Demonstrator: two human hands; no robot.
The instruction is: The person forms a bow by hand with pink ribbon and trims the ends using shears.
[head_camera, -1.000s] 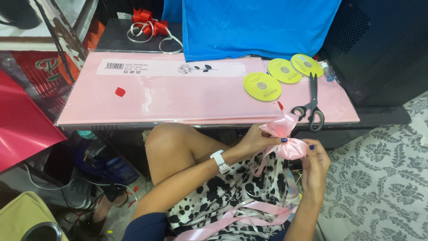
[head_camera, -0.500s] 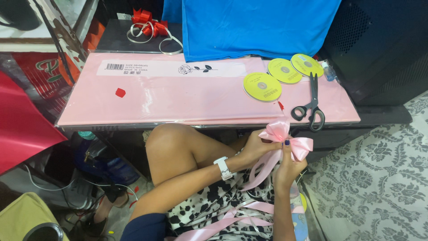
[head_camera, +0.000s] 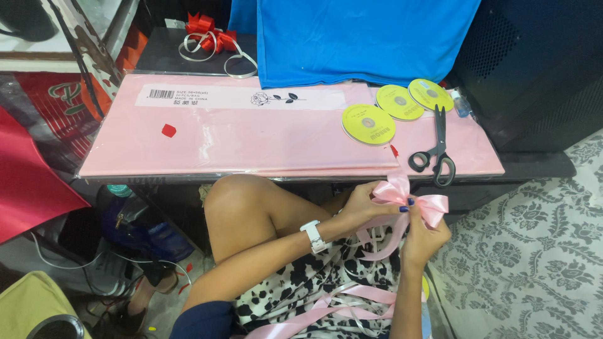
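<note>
- We hold a pink bow (head_camera: 408,199) in front of us, just below the front edge of the worktop (head_camera: 540,168) and above our lap.
- The bow is made of smooth, shiny ribbon, folded into round loops that puff out to both sides.
- Our left hand (head_camera: 364,204) has its fingers (head_camera: 384,207) pinched on the left side of the bow.
- Our right hand (head_camera: 424,235) comes up from below, and its fingers pinch the middle of the bow.
- Long pink ribbon tails (head_camera: 377,242) hang down from the bow and curl over our spotted black and white dress (head_camera: 301,292).
- A white watch (head_camera: 313,236) sits on our left wrist.
- A big flat pack of pink paper sheets (head_camera: 251,132) lies on the worktop, smooth and shiny under clear wrap.
- Three round yellow ribbon spools (head_camera: 397,107) lie flat on the pack, each partly on top of the next.
- Black scissors (head_camera: 436,147) lie just beside the spools, closed, with the handles pointing at us.
- A soft blue cloth (head_camera: 364,37) hangs down behind the pack.
- A red bow (head_camera: 207,26) with white ribbon loops sits at the far back.
</note>
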